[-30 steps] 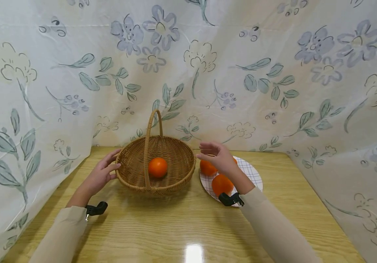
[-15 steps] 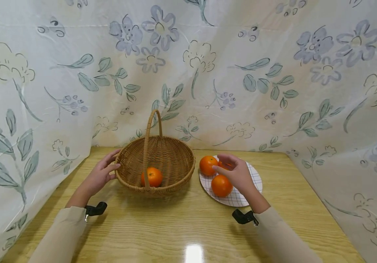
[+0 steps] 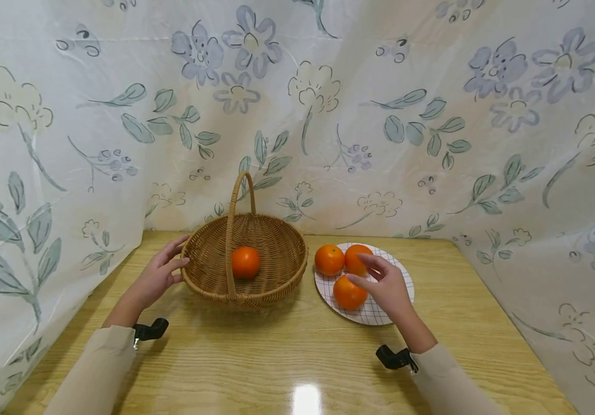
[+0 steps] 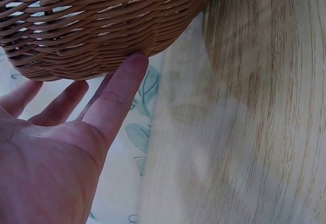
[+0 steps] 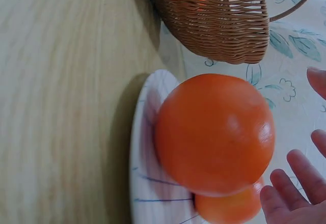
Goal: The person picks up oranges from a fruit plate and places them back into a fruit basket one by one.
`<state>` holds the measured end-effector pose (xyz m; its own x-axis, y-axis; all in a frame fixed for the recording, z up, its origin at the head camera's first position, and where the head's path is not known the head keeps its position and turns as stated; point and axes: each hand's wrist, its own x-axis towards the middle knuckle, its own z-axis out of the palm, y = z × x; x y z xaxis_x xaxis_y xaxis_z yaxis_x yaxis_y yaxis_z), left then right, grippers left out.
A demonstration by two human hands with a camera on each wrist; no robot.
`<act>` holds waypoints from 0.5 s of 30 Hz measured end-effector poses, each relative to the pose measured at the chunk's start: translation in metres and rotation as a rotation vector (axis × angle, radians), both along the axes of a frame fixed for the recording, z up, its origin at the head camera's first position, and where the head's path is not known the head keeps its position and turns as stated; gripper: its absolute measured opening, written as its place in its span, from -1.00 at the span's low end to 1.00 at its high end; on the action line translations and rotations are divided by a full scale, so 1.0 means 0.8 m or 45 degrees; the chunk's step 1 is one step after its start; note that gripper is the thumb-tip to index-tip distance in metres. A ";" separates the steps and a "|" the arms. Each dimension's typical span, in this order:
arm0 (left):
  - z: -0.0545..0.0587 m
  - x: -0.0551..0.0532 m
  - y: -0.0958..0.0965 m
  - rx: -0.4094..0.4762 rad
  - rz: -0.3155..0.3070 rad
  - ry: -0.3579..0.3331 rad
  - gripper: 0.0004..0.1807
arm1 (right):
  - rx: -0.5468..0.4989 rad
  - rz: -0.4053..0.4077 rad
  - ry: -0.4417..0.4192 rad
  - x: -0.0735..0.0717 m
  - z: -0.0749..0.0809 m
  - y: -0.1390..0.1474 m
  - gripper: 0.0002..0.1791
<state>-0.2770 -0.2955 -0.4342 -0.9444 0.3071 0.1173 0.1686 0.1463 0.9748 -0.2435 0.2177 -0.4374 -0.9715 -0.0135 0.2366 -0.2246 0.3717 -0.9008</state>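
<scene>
we have our right hand (image 3: 388, 288) above the plate (image 3: 405, 278), thumb and fingers parted wide with no fruit between them; whether a fingertip brushes an orange, we cannot tell. three oranges sit close together on the plate: the front orange (image 3: 350, 293), partly under our thumb in the head view, the left orange (image 3: 329, 260) and the rear orange (image 3: 358, 258), nearest our fingertips. we judge the step in hand to be taking one of these, and we would do best to choose one, come down over its middle and close evenly from both sides, so that we don't roll it into its neighbours. a straight lift should clear the plate's rim.

our left hand (image 3: 154, 278) grips nothing; its extended fingers touch the left side of the basket (image 3: 268, 298). light contact there probably steadies it best, since a push could tip it. inside, the basket orange (image 3: 245, 263) lies beside the handle (image 3: 230, 242), so the roomier right side looks the gentler place to lower another.
</scene>
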 end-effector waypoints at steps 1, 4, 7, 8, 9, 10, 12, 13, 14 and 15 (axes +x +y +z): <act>0.000 0.000 0.000 -0.001 0.001 0.001 -0.30 | -0.003 0.000 -0.002 0.002 -0.001 0.001 -0.30; 0.001 0.000 0.000 -0.003 0.002 0.001 -0.31 | -0.005 -0.004 -0.006 0.006 -0.006 0.003 -0.28; 0.001 0.000 0.000 -0.003 0.002 0.001 -0.31 | 0.017 -0.009 -0.035 0.008 -0.013 0.004 -0.26; 0.001 0.000 0.000 -0.001 0.000 0.000 -0.31 | 0.026 -0.014 -0.049 0.009 -0.016 0.005 -0.25; 0.001 -0.001 0.000 0.000 0.000 0.001 -0.31 | 0.036 -0.019 -0.061 0.010 -0.019 0.005 -0.25; 0.001 -0.001 0.000 0.003 -0.002 0.001 -0.31 | 0.039 -0.021 -0.072 0.011 -0.021 0.005 -0.24; 0.001 -0.001 -0.001 0.005 -0.004 0.001 -0.31 | 0.053 -0.023 -0.092 0.012 -0.026 0.006 -0.24; 0.000 -0.001 -0.001 0.009 -0.005 0.000 -0.31 | 0.056 -0.023 -0.099 0.013 -0.028 0.005 -0.23; 0.000 -0.001 -0.001 0.011 -0.007 -0.001 -0.31 | 0.057 -0.022 -0.110 0.013 -0.030 0.005 -0.23; 0.000 -0.001 0.000 0.014 -0.007 -0.002 -0.31 | 0.055 -0.020 -0.118 0.014 -0.032 0.005 -0.22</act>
